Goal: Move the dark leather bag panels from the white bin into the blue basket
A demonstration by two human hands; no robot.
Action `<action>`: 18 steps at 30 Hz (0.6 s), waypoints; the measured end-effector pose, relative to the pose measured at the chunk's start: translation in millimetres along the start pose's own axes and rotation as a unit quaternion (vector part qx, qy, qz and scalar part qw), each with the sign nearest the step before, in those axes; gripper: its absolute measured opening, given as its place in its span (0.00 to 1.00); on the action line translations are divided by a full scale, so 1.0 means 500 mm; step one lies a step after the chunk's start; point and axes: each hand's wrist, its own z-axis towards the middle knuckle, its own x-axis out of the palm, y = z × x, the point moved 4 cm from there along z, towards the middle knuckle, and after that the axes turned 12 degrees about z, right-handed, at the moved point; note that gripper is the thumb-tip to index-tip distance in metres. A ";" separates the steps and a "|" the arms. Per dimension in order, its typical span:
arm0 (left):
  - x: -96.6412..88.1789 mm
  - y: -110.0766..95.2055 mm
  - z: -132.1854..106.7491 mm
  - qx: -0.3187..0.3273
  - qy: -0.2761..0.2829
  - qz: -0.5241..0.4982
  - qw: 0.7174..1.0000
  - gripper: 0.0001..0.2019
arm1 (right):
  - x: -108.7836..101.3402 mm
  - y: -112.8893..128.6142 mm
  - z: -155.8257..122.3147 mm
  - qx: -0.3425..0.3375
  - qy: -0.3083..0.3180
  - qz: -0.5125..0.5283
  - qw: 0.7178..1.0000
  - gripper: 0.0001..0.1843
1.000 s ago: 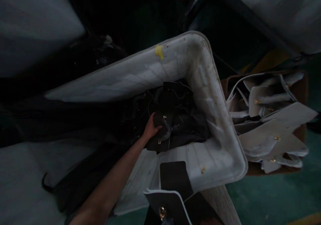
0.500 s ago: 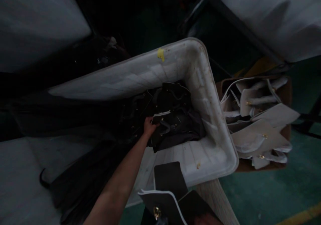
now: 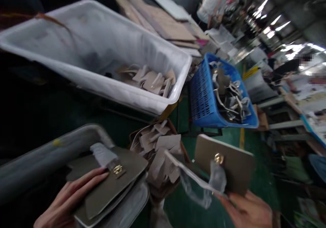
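Slipping of the stacked taupe bag flaps (image 3: 108, 184) is judged the chief risk: the pile is held tilted by the left hand (image 3: 70, 197), gripped at one edge with the fingers (image 3: 94, 178) laid across the top flap, above the rim of a plastic bin (image 3: 51, 160). A single taupe flap (image 3: 235, 163) is gripped at its lower edge by the right hand (image 3: 244, 209), out over a cardboard box of pale flaps (image 3: 155, 150). Its gold clasp (image 3: 218, 158) is wrapped in loose clear film (image 3: 216, 182), which could snag and scuff the leather if caught. Both flaps appear clean and unbent, with the clasps intact.
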 end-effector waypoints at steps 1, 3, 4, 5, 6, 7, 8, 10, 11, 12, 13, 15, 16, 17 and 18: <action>0.003 -0.109 0.050 0.057 -0.028 -0.007 0.998 0.21 | -0.072 -0.058 0.038 -0.012 -0.091 -0.055 0.994 0.08; 0.017 -0.341 0.149 0.181 -0.103 -0.064 0.976 0.20 | -0.192 -0.178 0.123 0.011 -0.264 -0.178 0.948 0.12; 0.034 -0.457 0.201 0.231 -0.116 -0.095 0.961 0.20 | -0.236 -0.236 0.172 0.024 -0.328 -0.202 0.922 0.15; 0.055 -0.568 0.255 0.276 -0.135 -0.142 0.941 0.17 | -0.267 -0.296 0.226 0.055 -0.360 -0.204 0.909 0.18; 0.077 -0.669 0.311 0.298 -0.174 -0.192 0.919 0.14 | -0.287 -0.353 0.282 0.086 -0.372 -0.185 0.906 0.20; 0.105 -0.762 0.368 0.320 -0.203 -0.231 0.896 0.13 | -0.296 -0.408 0.338 0.118 -0.346 -0.159 0.917 0.20; 0.139 -0.847 0.425 0.349 -0.210 -0.248 0.879 0.13 | -0.293 -0.455 0.392 0.138 -0.283 -0.130 0.940 0.20; 0.220 -0.984 0.525 0.411 -0.135 -0.221 0.874 0.20 | -0.276 -0.516 0.465 0.117 -0.188 -0.100 0.970 0.17; 0.262 -1.027 0.563 0.416 -0.080 -0.176 0.889 0.26 | -0.261 -0.534 0.483 0.104 -0.142 -0.088 0.980 0.16; 0.300 -1.048 0.592 0.385 -0.022 -0.122 0.914 0.30 | -0.244 -0.544 0.488 0.091 -0.106 -0.078 0.987 0.15; 0.330 -1.048 0.606 0.352 0.023 -0.084 0.932 0.32 | -0.225 -0.547 0.481 0.082 -0.075 -0.068 0.992 0.15; 0.360 -0.991 0.589 0.307 0.066 -0.047 0.948 0.32 | -0.181 -0.533 0.437 0.067 -0.033 -0.048 0.996 0.14; 0.364 -0.938 0.562 0.300 0.072 -0.044 0.950 0.30 | -0.157 -0.519 0.403 0.061 -0.019 -0.038 0.997 0.13; 0.362 -0.869 0.526 0.292 0.077 -0.040 0.953 0.27 | -0.130 -0.500 0.363 0.053 -0.005 -0.025 0.998 0.12; 0.356 -0.787 0.483 0.276 0.086 -0.029 0.957 0.25 | -0.101 -0.478 0.317 0.044 0.010 -0.010 0.999 0.11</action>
